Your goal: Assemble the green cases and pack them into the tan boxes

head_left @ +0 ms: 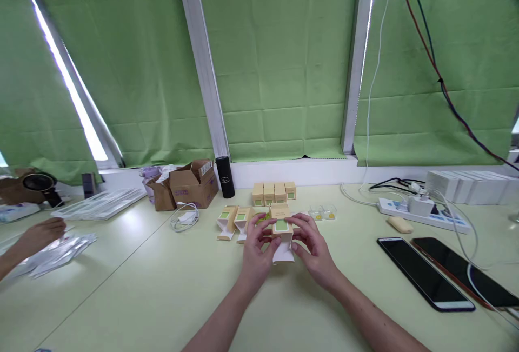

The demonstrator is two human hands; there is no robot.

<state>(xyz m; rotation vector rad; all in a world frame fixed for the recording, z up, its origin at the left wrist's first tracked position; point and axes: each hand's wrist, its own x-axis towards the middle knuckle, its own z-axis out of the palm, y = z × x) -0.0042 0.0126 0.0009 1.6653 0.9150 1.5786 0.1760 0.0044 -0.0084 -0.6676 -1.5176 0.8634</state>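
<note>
Between my two hands is a small kraft-coloured cardboard box [283, 227] with a green label and a white flap hanging down toward me. My left hand [261, 246] grips its left side, fingers curled around it. On the right side, my right hand [311, 245] holds the same box with thumb and fingers. Just left stand two similar boxes with their flaps out, an outer one [227, 218] and an inner one [243, 220]. Behind is a row of several closed small boxes [268, 194]. Small clear containers with something yellow inside [323, 212] lie to the right.
At the right are two phones [424, 272], a power strip [421, 214] with cables, and several white boxes [470, 187]. A black bottle [225, 177], an open carton [194, 184] and a coiled white cable [185, 218] stand left. Another person's hand [40, 238] is over plastic packets [67, 254].
</note>
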